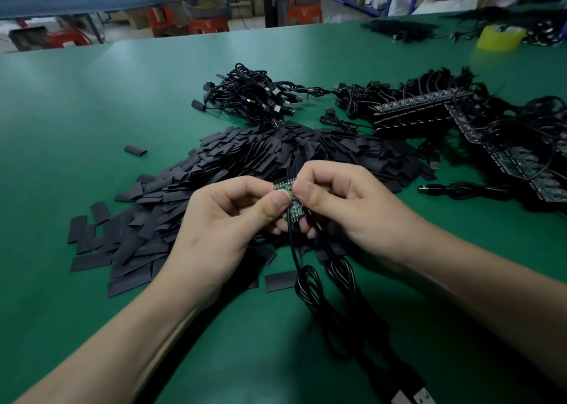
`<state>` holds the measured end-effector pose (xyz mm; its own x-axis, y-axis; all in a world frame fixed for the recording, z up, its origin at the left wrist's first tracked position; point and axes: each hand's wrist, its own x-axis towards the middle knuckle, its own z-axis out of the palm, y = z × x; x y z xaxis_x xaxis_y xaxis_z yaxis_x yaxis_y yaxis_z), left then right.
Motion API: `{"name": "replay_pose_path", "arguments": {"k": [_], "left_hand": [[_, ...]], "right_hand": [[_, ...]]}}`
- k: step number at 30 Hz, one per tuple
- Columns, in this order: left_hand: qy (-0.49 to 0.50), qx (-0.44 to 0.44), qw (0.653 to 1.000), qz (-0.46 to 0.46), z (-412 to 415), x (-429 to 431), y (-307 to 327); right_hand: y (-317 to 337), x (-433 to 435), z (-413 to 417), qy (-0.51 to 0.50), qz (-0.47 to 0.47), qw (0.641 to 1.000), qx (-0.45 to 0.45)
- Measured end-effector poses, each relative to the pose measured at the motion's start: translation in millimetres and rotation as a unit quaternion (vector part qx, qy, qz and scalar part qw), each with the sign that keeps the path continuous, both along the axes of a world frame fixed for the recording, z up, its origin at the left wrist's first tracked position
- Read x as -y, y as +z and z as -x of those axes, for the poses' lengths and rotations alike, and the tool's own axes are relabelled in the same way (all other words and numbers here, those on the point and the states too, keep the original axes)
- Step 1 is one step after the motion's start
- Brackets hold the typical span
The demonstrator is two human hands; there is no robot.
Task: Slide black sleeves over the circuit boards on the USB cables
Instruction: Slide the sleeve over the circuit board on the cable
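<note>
Green and bare, the board [287, 195] is pinched between both thumbs, just above the near part of the sleeve pile [245, 158]. Our left hand [227, 219] grips its left edge with thumb and curled fingers, and our right hand [346, 201] grips the right edge the same way. It may be two boards side by side; we cannot tell. We see no sleeve in either hand, so we judge the sliding is not yet begun.

The cables [302, 278] hang from the board toward us and loop on the table [92, 112], ending in plugs [414, 399] at the near edge.

Several things could go wrong from here:
- Both thumbs press on a thin board, so any bending could crack it or strain the joints where the wires meet it.
- One hand must let go to fetch a sleeve. The weight of the loops could then drag the board out of the other hand's pinch.
- The sleeves lie flat, so one may not open cleanly and could snag on the board's corners or pins.
- The sleeves overlap closely, so we could easily lift two at once.
- The loops could tangle with each other as we pull.
</note>
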<state>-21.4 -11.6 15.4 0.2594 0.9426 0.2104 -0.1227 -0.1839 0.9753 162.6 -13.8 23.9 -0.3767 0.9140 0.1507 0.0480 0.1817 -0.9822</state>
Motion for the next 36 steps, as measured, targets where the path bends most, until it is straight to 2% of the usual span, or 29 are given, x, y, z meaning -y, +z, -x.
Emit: {"name": "replay_pose_path", "arguments": {"k": [9,13,15,19,22,24,26,27,30,33,36], "left_hand": [[-0.026,0.013,0.999,0.045,5.2,1.7,0.0],[-0.035,0.021,0.999,0.031,3.8,2.3,1.3],[-0.014,0.023,0.999,0.027,3.0,1.5,3.3],[0.009,-0.007,1.0,-0.022,5.6,0.7,5.6],[0.017,-0.03,0.997,-0.062,3.3,2.6,6.0],[0.025,-0.024,0.997,-0.064,0.5,3.3,4.1],[0.037,-0.01,0.998,-0.047,-1.2,2.9,1.6],[0.041,-0.005,0.998,-0.039,-1.6,2.7,0.8],[0.051,-0.004,0.998,-0.033,-1.8,1.5,0.5],[0.059,-0.047,0.995,-0.059,3.3,0.4,0.5],[0.022,-0.191,0.971,-0.144,16.7,-2.4,2.3]], "right_hand": [[-2.0,1.0,4.9,0.023,0.058,0.995,-0.072],[5.1,-2.8,-3.9,0.068,0.09,0.992,-0.05],[15.3,-8.2,-22.0,0.111,0.104,0.988,0.016],[39.7,-25.5,-75.9,0.133,0.087,0.952,0.26],[49.4,-31.2,-101.4,0.083,0.091,0.905,0.407],[50.8,-32.2,-102.0,0.006,0.023,0.893,0.449],[49.6,-29.7,-85.6,-0.048,-0.055,0.932,0.356],[46.6,-26.0,-71.7,-0.036,-0.08,0.947,0.309],[24.5,-10.0,-26.9,0.027,-0.118,0.955,0.272],[7.3,-4.9,-10.1,0.027,-0.092,0.968,0.232],[4.5,-6.1,-13.9,0.051,0.003,0.992,0.118]]}}
